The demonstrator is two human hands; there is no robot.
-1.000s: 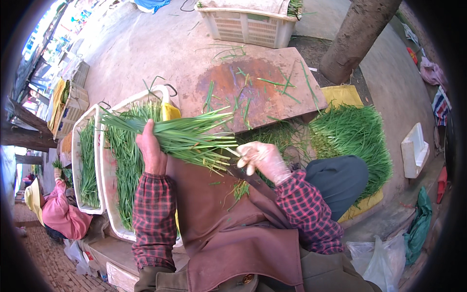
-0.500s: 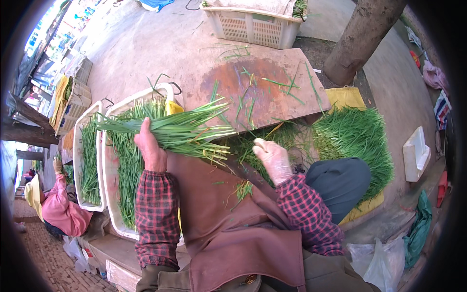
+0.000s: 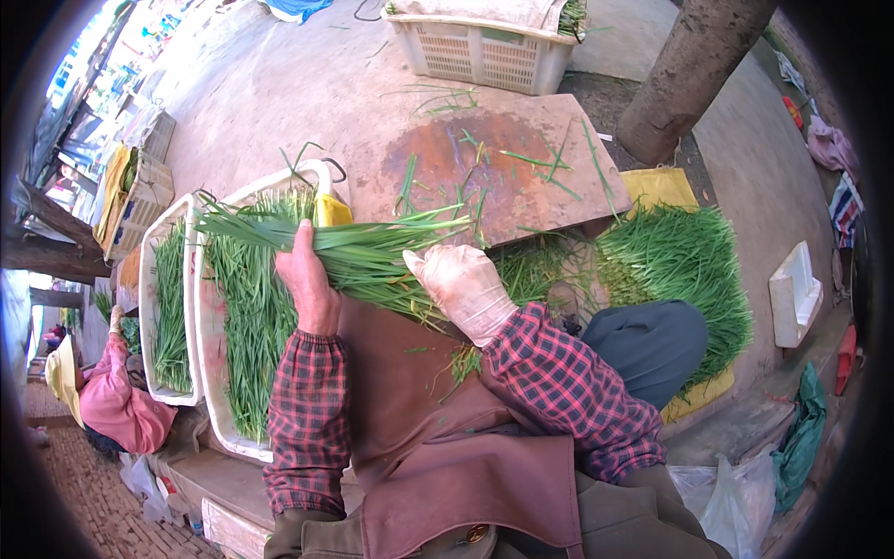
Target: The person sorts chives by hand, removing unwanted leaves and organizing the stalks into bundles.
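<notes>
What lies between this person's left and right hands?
In the head view, a bunch of chives, held in the left hand, stretches across to the right hand.

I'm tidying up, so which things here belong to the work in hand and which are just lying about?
Likely in use:
green bunch, in the left hand
gloved right hand, at its stalks
nearer crate of greens
heaped greens

Apparently just lying about:
white tray
clear bags
green plastic

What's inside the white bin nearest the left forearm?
Long green stalks line the white bin. The bunch in the left hand and its checked sleeve cover parts; anything beneath the top layer is hidden.
</notes>
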